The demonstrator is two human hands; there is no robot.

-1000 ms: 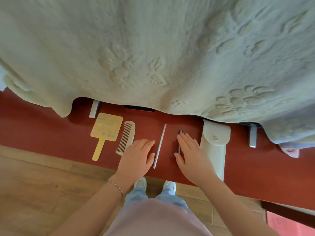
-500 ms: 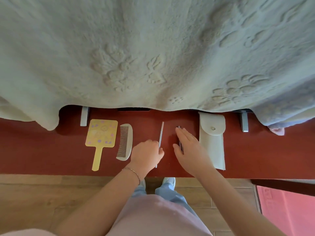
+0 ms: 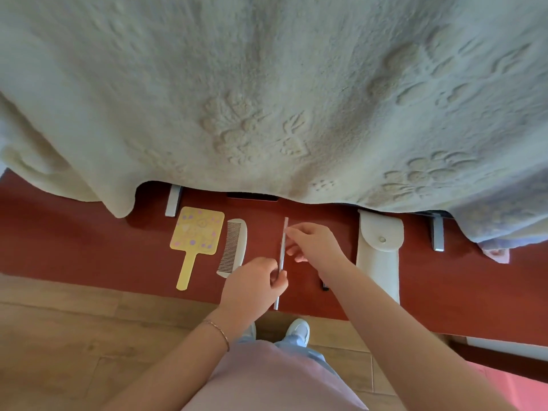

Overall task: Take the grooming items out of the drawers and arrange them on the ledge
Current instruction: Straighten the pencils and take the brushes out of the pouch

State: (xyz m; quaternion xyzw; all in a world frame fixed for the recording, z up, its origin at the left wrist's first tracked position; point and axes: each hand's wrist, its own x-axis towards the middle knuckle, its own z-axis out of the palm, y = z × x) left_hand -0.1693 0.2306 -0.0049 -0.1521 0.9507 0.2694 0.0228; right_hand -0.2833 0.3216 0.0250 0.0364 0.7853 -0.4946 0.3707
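Thin silver nail file (image 3: 282, 256), long flat strip with a matte metallic look, runs near-to-far over the red ledge (image 3: 89, 247), its near tip reaching the ledge's near edge. Left hand (image 3: 252, 289) pinches its near part between thumb and curled fingers; right hand (image 3: 317, 243) pinches the far part with fingertips, other fingers loosely bent. Can't tell if the file touches the ledge or is lifted. Left of it lies a white plastic comb (image 3: 234, 247), curved back, fine dark teeth facing left, flat on the ledge. Further left a yellow hand mirror (image 3: 195, 235), rounded square head with pastel dots and doodles, slim handle pointing near. Right of the hands a cream pouch (image 3: 379, 250), soft leatherette look, rounded flap with a metal snap. A small dark item (image 3: 324, 284) pokes out under the right forearm, mostly hidden. Fluffy pale embossed blanket (image 3: 267, 99) with flower relief hangs over the ledge's far side. Wood plank floor (image 3: 59, 336) near side. Thin bracelet (image 3: 219, 332) on left wrist
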